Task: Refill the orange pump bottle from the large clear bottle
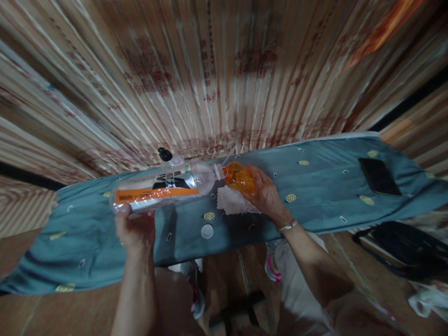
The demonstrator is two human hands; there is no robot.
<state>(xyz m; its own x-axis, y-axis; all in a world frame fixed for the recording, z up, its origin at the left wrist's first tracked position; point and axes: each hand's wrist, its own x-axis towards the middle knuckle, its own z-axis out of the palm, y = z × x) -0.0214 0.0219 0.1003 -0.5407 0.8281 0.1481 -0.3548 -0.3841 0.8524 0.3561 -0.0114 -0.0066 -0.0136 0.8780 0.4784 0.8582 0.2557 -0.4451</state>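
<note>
Hands work over a long worktop [315,186] draped in blue-grey patterned cloth. The left hand [135,228] is closed around the base of a large clear plastic bottle with an orange label band [164,189], held on its side above the cloth. Its neck meets the mouth of a small orange translucent bottle [240,177], which the right hand [266,196] grips and tilts toward it. This looks like a pour from the big bottle into the small one; I judge that the mouths must stay aligned while the big bottle tips slowly. Both forearms reach forward from below, the right wrist bent inward and wearing a thin bracelet. A white cloth [233,203] lies under the small bottle, a white round cap [206,230] rests nearby, and a black phone [378,176] sits well apart to the right.
</note>
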